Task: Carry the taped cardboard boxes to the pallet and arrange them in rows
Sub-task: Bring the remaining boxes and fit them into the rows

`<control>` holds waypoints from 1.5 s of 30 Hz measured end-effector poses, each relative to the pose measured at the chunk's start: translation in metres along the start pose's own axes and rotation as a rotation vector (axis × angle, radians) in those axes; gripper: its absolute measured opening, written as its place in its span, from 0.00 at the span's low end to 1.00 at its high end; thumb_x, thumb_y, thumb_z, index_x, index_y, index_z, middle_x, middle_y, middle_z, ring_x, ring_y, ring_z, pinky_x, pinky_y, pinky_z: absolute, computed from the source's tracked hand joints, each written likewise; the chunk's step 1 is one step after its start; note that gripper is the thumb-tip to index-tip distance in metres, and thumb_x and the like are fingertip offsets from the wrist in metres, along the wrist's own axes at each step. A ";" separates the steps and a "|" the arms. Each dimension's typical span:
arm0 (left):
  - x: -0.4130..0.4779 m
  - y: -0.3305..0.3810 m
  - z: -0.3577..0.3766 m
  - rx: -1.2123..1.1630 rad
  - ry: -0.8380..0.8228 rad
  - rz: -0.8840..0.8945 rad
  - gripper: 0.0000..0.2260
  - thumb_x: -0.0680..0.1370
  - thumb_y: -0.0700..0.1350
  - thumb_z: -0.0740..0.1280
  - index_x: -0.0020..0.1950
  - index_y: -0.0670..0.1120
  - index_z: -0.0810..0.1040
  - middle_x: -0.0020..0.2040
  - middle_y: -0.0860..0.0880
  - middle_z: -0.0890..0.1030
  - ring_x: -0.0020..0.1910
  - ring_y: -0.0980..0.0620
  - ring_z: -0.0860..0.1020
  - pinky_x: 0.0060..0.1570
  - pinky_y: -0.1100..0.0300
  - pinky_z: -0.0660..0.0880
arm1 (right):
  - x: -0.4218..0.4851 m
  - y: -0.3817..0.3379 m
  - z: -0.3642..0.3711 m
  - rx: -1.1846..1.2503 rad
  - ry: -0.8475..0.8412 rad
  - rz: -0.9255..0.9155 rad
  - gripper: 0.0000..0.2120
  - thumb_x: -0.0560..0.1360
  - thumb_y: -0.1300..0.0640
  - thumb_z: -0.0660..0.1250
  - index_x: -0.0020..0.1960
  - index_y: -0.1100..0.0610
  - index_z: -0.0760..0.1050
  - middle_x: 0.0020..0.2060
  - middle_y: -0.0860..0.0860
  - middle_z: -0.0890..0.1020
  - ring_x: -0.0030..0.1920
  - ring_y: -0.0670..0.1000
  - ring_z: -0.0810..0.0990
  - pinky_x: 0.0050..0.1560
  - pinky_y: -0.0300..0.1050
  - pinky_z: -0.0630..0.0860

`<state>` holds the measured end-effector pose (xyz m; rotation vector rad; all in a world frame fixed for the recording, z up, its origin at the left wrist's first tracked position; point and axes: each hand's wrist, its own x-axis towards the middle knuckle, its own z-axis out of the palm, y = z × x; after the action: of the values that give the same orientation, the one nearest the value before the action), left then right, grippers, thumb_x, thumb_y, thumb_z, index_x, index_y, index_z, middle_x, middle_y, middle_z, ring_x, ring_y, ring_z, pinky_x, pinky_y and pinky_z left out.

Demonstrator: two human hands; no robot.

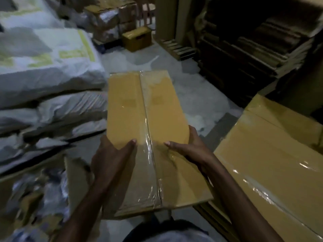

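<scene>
The left hand (111, 154) and right hand (189, 149) grip the near end of 1 taped cardboard box (148, 110), thumbs flat on top and fingers hidden below. The box is held above the floor (195, 95), between white sacks (43, 67) and a larger taped box (271, 154).

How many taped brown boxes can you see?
3: the held box, a big box at right, a small box far ahead on the floor. Blurry stacks behind may hide more.
</scene>
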<state>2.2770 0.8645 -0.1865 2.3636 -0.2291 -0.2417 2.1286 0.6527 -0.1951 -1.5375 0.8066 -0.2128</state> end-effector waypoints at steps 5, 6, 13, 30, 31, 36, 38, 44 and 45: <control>0.130 0.077 0.051 0.133 -0.152 0.141 0.42 0.70 0.75 0.69 0.73 0.46 0.69 0.62 0.43 0.81 0.59 0.37 0.80 0.53 0.48 0.75 | 0.092 -0.035 -0.026 0.030 0.217 0.008 0.51 0.55 0.35 0.86 0.70 0.38 0.63 0.60 0.40 0.80 0.59 0.46 0.81 0.61 0.55 0.81; 0.152 0.089 0.061 0.146 -0.177 0.167 0.43 0.70 0.75 0.69 0.72 0.46 0.69 0.60 0.44 0.81 0.58 0.37 0.81 0.53 0.47 0.76 | 0.108 -0.039 -0.031 0.025 0.256 0.014 0.52 0.55 0.34 0.86 0.72 0.39 0.63 0.60 0.40 0.80 0.59 0.46 0.81 0.61 0.56 0.81; 0.305 0.173 0.146 0.196 -0.393 0.326 0.49 0.65 0.79 0.68 0.71 0.45 0.65 0.60 0.45 0.79 0.53 0.41 0.80 0.54 0.43 0.80 | 0.242 -0.052 -0.069 -0.005 0.436 0.090 0.53 0.58 0.32 0.83 0.76 0.41 0.61 0.64 0.44 0.78 0.62 0.50 0.79 0.64 0.58 0.78; 0.507 0.468 0.375 0.250 -0.704 0.753 0.45 0.67 0.77 0.70 0.70 0.45 0.66 0.61 0.44 0.78 0.57 0.38 0.78 0.48 0.49 0.72 | 0.461 -0.123 -0.233 0.266 0.921 0.272 0.49 0.64 0.36 0.81 0.77 0.41 0.60 0.57 0.38 0.71 0.60 0.47 0.73 0.55 0.47 0.74; 0.512 0.487 0.396 0.268 -0.727 0.781 0.44 0.68 0.76 0.70 0.70 0.46 0.66 0.62 0.44 0.78 0.58 0.37 0.78 0.49 0.48 0.73 | 0.469 -0.123 -0.244 0.287 0.968 0.287 0.50 0.63 0.35 0.81 0.77 0.41 0.59 0.58 0.39 0.71 0.61 0.48 0.72 0.57 0.49 0.75; 0.524 0.578 0.486 0.309 -0.911 0.961 0.47 0.65 0.77 0.70 0.72 0.47 0.67 0.64 0.43 0.79 0.59 0.37 0.78 0.54 0.44 0.77 | 0.502 -0.133 -0.296 0.342 1.188 0.375 0.51 0.65 0.36 0.80 0.79 0.43 0.57 0.68 0.45 0.74 0.70 0.54 0.73 0.64 0.50 0.73; 0.521 0.613 0.511 0.318 -0.988 1.021 0.49 0.62 0.79 0.69 0.72 0.48 0.67 0.65 0.44 0.79 0.60 0.37 0.79 0.55 0.45 0.77 | 0.511 -0.140 -0.311 0.373 1.269 0.403 0.50 0.68 0.39 0.79 0.80 0.45 0.55 0.71 0.47 0.72 0.72 0.54 0.70 0.61 0.46 0.69; 0.490 0.700 0.598 0.325 -1.172 1.201 0.48 0.64 0.75 0.73 0.73 0.48 0.66 0.66 0.44 0.79 0.61 0.39 0.79 0.51 0.49 0.74 | 0.539 -0.141 -0.358 0.469 1.533 0.418 0.59 0.59 0.32 0.76 0.82 0.48 0.53 0.79 0.50 0.65 0.75 0.54 0.67 0.63 0.47 0.67; 0.483 0.709 0.610 0.333 -1.198 1.227 0.48 0.64 0.76 0.73 0.74 0.48 0.66 0.66 0.45 0.79 0.62 0.39 0.78 0.51 0.49 0.73 | 0.542 -0.139 -0.362 0.498 1.598 0.421 0.59 0.59 0.32 0.76 0.83 0.48 0.54 0.80 0.51 0.64 0.77 0.57 0.66 0.64 0.48 0.67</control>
<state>2.5309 -0.1574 -0.1789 1.6122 -2.2403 -0.9813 2.3650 0.0298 -0.1850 -0.4350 2.0514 -1.2898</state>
